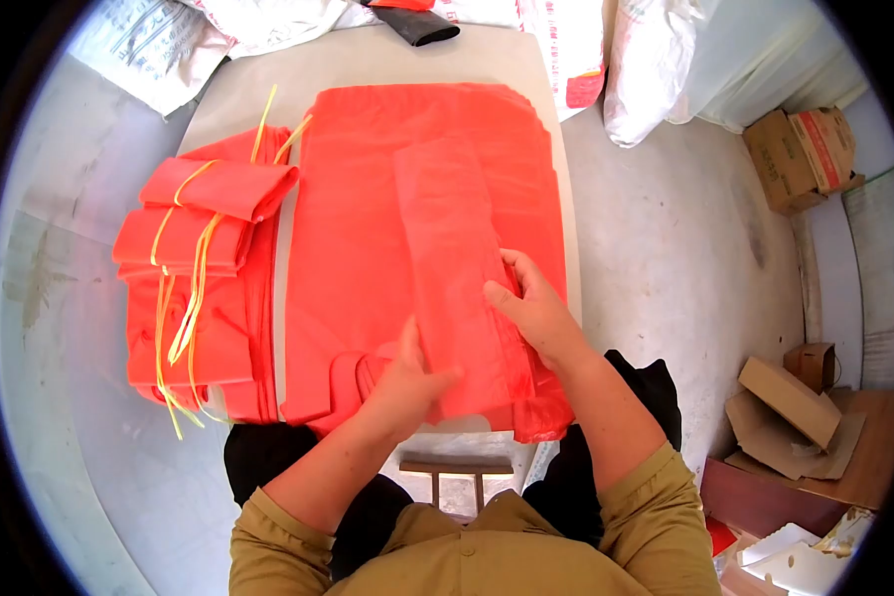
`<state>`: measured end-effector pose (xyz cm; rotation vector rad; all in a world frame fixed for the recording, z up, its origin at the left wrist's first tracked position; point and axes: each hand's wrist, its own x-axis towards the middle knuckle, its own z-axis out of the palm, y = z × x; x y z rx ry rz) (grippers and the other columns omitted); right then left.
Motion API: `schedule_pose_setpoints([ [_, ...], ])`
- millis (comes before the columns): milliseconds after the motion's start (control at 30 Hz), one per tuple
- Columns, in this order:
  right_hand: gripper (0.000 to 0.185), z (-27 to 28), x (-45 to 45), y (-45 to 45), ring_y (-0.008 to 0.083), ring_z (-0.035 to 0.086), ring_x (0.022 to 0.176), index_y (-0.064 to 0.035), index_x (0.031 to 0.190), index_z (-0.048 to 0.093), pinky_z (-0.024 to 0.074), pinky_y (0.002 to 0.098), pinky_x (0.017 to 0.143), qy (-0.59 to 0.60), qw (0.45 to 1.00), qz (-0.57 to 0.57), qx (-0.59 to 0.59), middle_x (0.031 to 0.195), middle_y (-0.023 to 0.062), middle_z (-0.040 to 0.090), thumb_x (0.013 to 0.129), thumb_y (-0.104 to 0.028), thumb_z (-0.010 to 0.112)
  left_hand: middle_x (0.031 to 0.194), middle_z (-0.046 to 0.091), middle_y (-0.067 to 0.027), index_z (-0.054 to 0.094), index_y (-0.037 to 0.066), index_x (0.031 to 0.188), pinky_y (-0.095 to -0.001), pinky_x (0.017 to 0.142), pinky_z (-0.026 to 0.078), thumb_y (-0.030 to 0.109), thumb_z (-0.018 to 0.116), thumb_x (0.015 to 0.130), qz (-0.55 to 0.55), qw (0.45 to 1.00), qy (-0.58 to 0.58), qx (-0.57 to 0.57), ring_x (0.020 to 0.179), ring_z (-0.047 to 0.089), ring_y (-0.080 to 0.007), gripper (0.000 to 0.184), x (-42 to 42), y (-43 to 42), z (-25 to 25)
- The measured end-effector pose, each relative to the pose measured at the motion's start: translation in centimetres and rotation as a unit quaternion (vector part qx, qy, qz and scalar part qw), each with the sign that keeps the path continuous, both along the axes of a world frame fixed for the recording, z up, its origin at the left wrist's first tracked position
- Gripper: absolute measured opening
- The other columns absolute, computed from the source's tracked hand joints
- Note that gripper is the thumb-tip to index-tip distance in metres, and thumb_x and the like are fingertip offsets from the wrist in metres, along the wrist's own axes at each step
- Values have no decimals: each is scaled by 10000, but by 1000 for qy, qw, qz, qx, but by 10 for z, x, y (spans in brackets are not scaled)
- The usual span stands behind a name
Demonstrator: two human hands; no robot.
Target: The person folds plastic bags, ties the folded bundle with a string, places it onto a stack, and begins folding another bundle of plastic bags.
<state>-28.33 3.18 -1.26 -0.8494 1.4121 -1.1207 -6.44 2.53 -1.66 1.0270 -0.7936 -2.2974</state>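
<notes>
A folded red plastic bag bundle [454,268] lies lengthwise on a wide flat stack of red plastic bags [358,199]. My left hand [407,385] rests at the bundle's lower left edge, thumb stretched over it and fingers apart. On the bundle's right edge, my right hand [536,310] is closed, with the thumb on top and the fingers curled at the side. To the left sit folded bundles of red bags [194,238], tied with yellow string [199,288]. The near end of the stack hangs crumpled at the table's edge.
The beige table [368,55] holds the stack. White printed sacks [159,50] lie beyond it, beside a black roll [417,27]. Cardboard boxes [800,154] stand at the far right, with an open carton [795,417] nearer. A wooden stool [457,465] shows below the table.
</notes>
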Motion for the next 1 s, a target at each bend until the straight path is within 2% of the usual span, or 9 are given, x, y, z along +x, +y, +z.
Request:
schedule_pose_setpoints([
  [100, 571, -7, 1, -1, 223, 584, 1322, 20, 1468, 504, 467, 380, 1113, 19, 1000, -19, 3, 1415, 150, 623, 992, -211, 718, 1606, 406, -114, 156, 121, 1671, -416, 1161, 464, -121, 666, 911, 0, 1000, -6, 15, 1455, 461, -249, 947, -1, 3, 2],
  [200, 445, -2, 7, -3, 149, 628, 1177, -8, 1436, 521, 542, 323, 999, -33, 999, -7, -1, 1336, 84, 635, 1035, -120, 680, 1592, 419, -115, 156, 128, 1670, -420, 1149, 479, -121, 667, 918, 11, 999, -14, 36, 1429, 484, -251, 943, -1, 4, 5],
  [400, 440, 9, 12, -6, 133, 625, 1193, -14, 1451, 550, 524, 329, 1036, -64, 998, -25, -3, 1319, 53, 658, 1055, -165, 669, 1566, 445, -115, 196, 138, 1656, -440, 1131, 503, -83, 703, 925, 25, 999, -17, 28, 1405, 507, -254, 917, -1, 7, 3],
  [500, 533, 0, 2, -17, 173, 584, 1286, 45, 1477, 533, 461, 340, 1103, -130, 991, -40, 4, 1381, 101, 641, 1063, -268, 657, 1560, 455, -113, 219, 157, 1649, -457, 1128, 509, -97, 701, 917, -10, 999, -37, 11, 1405, 512, -267, 913, 0, 8, 4],
  [600, 625, 12, -6, -20, 208, 535, 1378, 69, 1529, 476, 425, 336, 1150, -165, 984, -43, 55, 1491, 129, 579, 1064, -307, 655, 1540, 482, -109, 232, 151, 1644, -446, 1117, 514, -112, 691, 916, -42, 997, -59, 1, 1386, 529, -254, 900, 5, 16, -4],
  [700, 701, -13, -13, -26, 248, 485, 1450, 79, 1569, 417, 397, 350, 1191, -195, 978, -63, 31, 1576, 166, 505, 1050, -315, 675, 1524, 501, -104, 235, 139, 1639, -437, 1111, 518, -116, 683, 919, -37, 998, -45, 4, 1366, 547, -244, 886, 6, 22, -10],
  [800, 625, -6, -7, -22, 168, 585, 1305, 31, 1572, 436, 502, 330, 1089, -67, 997, -34, 9, 1466, 93, 593, 1038, -166, 692, 1515, 511, -105, 237, 129, 1634, -424, 1112, 516, -107, 685, 925, -30, 999, -30, 3, 1352, 562, -241, 871, 9, 23, -12],
  [900, 723, -12, -5, -17, 188, 567, 1334, 35, 1601, 382, 494, 343, 1104, 13, 1000, -2, -7, 1495, 115, 564, 984, -100, 734, 1514, 511, -112, 236, 120, 1630, -412, 1121, 509, -95, 688, 931, -35, 999, -22, 7, 1346, 568, -240, 859, 8, 22, -10],
  [1000, 780, -6, -2, -15, 205, 562, 1347, 39, 1607, 363, 485, 354, 1120, 85, 995, -52, -26, 1510, 131, 549, 940, -63, 756, 1499, 523, -112, 244, 102, 1618, -401, 1097, 519, -71, 698, 939, -50, 998, -34, 10, 1324, 582, -231, 835, 6, 24, -8],
])
